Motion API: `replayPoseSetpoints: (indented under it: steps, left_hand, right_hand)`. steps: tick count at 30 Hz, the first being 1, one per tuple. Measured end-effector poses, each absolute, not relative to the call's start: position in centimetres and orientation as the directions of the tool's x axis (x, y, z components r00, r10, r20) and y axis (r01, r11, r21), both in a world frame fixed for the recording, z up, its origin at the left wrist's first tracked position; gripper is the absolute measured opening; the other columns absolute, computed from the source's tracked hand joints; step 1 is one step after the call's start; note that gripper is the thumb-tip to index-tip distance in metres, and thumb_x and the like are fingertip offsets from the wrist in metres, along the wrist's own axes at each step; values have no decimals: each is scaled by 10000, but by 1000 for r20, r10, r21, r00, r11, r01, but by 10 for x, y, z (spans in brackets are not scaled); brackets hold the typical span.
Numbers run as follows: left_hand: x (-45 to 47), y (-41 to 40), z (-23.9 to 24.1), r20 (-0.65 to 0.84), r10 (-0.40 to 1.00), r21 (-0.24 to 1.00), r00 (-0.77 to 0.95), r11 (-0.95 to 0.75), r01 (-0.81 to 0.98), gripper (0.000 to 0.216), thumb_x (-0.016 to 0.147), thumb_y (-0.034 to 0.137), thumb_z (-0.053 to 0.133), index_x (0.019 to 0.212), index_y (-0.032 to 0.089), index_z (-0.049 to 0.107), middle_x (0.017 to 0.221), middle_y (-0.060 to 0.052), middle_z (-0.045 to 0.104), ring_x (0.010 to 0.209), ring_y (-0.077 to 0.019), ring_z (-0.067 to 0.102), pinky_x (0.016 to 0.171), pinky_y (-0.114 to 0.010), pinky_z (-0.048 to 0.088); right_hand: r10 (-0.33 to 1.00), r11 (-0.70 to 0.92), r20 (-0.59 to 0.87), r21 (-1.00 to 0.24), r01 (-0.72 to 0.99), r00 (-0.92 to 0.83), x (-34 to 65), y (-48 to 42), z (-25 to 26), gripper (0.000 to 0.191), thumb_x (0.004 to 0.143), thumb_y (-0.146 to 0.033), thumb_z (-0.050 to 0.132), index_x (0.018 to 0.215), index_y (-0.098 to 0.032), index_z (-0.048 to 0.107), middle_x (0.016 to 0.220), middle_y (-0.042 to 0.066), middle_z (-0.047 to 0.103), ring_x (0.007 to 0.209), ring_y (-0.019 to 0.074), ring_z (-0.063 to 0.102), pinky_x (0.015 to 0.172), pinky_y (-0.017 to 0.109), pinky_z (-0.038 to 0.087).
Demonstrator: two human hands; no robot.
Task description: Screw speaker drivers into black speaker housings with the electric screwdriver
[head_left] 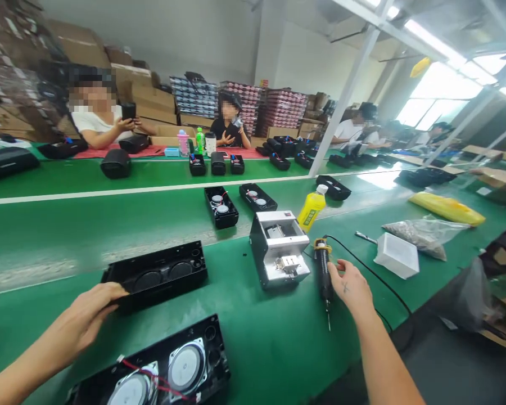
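Observation:
My left hand (88, 318) rests on the near left corner of an empty black speaker housing (156, 275), fingers curled over its edge. My right hand (349, 287) reaches for a black electric screwdriver (322, 270) lying on the green belt, fingers touching its body without being closed round it. A second black housing (160, 371) with two round speakers and red wires lies close to me. A silver screw feeder box (278, 247) stands between the housing and the screwdriver.
A yellow bottle (312, 207), a white tray (398, 254), a bag of screws (421, 230) and a yellow bag (447, 208) lie to the right. More housings (221, 207) sit further along the belt. Other people sit at the far table; cartons are stacked behind.

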State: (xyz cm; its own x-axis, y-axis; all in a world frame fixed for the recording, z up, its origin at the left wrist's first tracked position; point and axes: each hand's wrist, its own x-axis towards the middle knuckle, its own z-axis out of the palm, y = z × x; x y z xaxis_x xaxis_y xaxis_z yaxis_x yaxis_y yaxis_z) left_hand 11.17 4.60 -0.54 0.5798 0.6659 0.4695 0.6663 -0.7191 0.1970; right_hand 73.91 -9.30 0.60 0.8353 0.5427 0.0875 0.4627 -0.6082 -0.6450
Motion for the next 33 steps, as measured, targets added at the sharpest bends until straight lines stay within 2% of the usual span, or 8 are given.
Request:
replayPoseSetpoints:
  steps: [7,10,14,18,23,26,28,33]
  left_hand:
    - [119,30,18,378,710,140,594,-678,722,357,1069,371,575,1402,309,689,1438,-49,766,1432,-316,662,1165,-477,562]
    - [134,-9,37,451,728,133,517,-627,767,534,1072,384,563,1599,303,523,1602,-94,648,1539,-348,555,1268,-566,465]
    - [172,-79,49,375,665,120,647,-726,677,633,1020,481,637,1629,382,495,1653,-15,611,1501,-303,593,1208,-473,534]
    - [192,-110,38,254,623,-21,740,-761,649,889,842,664,785,1646,412,500,1810,-40,399,1578,-415,490,1249,-644,475]
    - [188,-106,31,152,650,-7,745,-753,659,885,831,429,842,1651,415,508,1816,-72,385,1497,-425,570,1120,-598,608]
    - [193,-110,32,161,712,91,684,-701,708,723,904,287,722,1596,430,571,1771,-63,450,1472,-396,576,1115,-589,613]
    - [200,-114,32,188,727,120,661,-684,719,657,935,274,669,1567,440,600,1752,-58,467,1468,-393,566,1109,-594,611]
    - [229,-110,33,290,652,129,700,-752,647,684,903,287,696,1558,460,607,1728,-31,493,1399,-376,603,1027,-525,632]
  right_hand:
    - [591,-716,-97,-522,464,801,763,-71,-18,376,1065,-447,729,1308,-160,710,1260,114,749,1216,300,715,1128,569,568]
    - [600,-696,-101,-555,456,794,768,-68,-20,412,1039,-483,746,1292,-159,721,1255,126,751,1227,313,708,1151,588,542]
    - [584,-634,-104,-678,373,805,766,-68,-17,457,889,-518,845,1150,-156,747,1133,123,756,1189,330,700,1150,614,514]
    - [558,-401,-103,-902,159,823,744,-84,-6,563,643,-600,832,1002,-206,650,870,51,657,842,275,677,774,454,608]
    - [641,52,-53,-992,-112,766,707,-120,17,495,611,-610,730,912,-289,504,802,-26,438,622,155,492,444,264,381]
    - [705,303,4,-906,-296,709,691,-129,31,303,788,-570,741,857,-319,585,720,-50,278,474,120,173,321,307,120]
    - [738,440,29,-778,-449,674,685,-129,44,251,924,-582,743,937,-337,690,649,-74,239,422,109,34,263,356,101]
    - [855,513,134,-365,-777,501,680,-120,90,546,963,-639,757,1360,-274,667,546,-84,459,352,118,477,346,249,502]
